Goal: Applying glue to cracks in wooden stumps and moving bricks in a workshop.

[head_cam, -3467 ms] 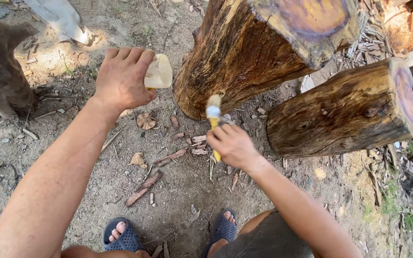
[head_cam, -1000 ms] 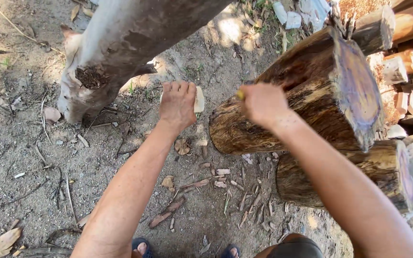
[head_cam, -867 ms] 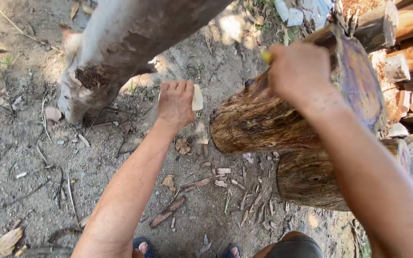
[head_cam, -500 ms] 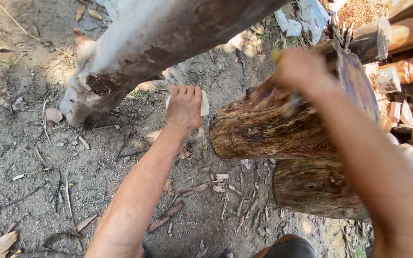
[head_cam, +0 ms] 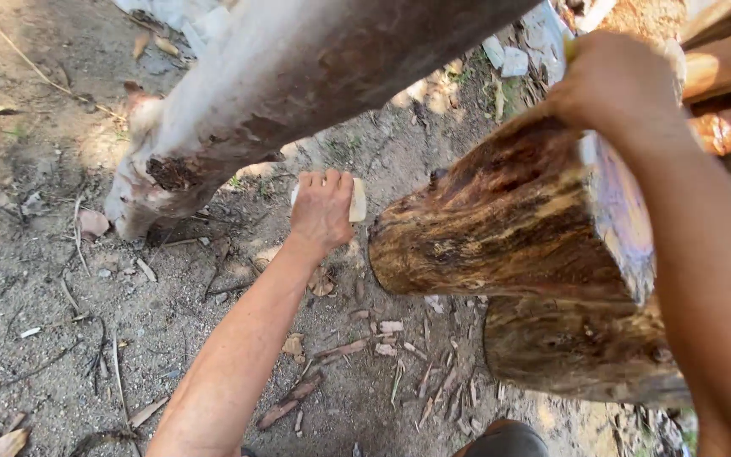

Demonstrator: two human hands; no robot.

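Below, the left hand (head_cam: pixel 321 211) is closed over a small pale block of cut wood (head_cam: pixel 355 201) and holds it on the sandy ground, just beside the end of a big dark brown log (head_cam: pixel 501 228). The block looks light, dry and stiff, so a hold on its flat sides seems best. The right hand (head_cam: pixel 615 80) is raised and closed around a yellowish handle, mostly hidden. The log has rough, cracked bark and probably is heavy. A smooth grey trunk (head_cam: pixel 298 76) leans above.
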